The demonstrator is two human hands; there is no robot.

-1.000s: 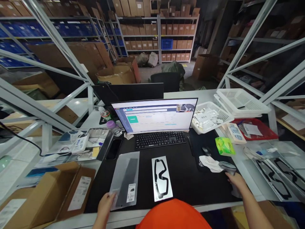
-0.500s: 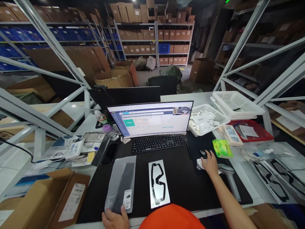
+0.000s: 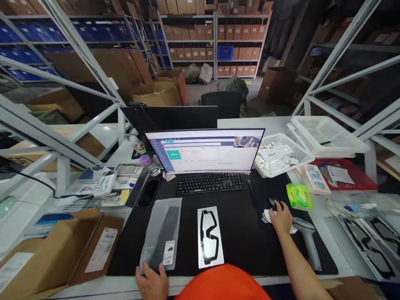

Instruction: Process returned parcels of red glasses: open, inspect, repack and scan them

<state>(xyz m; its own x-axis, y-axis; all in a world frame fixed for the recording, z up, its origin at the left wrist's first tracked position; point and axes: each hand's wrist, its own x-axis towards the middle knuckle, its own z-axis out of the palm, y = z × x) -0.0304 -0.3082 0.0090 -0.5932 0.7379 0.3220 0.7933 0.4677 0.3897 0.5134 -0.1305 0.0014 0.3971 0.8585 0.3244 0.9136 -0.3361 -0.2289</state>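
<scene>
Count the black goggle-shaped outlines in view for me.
3 visible: the central outline on the black mat; at right, the inner outline and the outer outline, cut off by the picture's edge. Others may be hidden.

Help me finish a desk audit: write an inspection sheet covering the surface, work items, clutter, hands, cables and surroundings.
Surface: black mat on a pale desk.
Work items: bag, labelled, flat on the mat; card with a black outline to its right; scanner at the mat's right side.
Clutter: phone left of the keyboard; green pack and basket of packets to its right.
Grip: left hand at the bag's near edge; right hand over the mouse.
Cables: black cable at far left; its end is unclear.
Surroundings: shelves of boxes beyond the monitor.
</scene>
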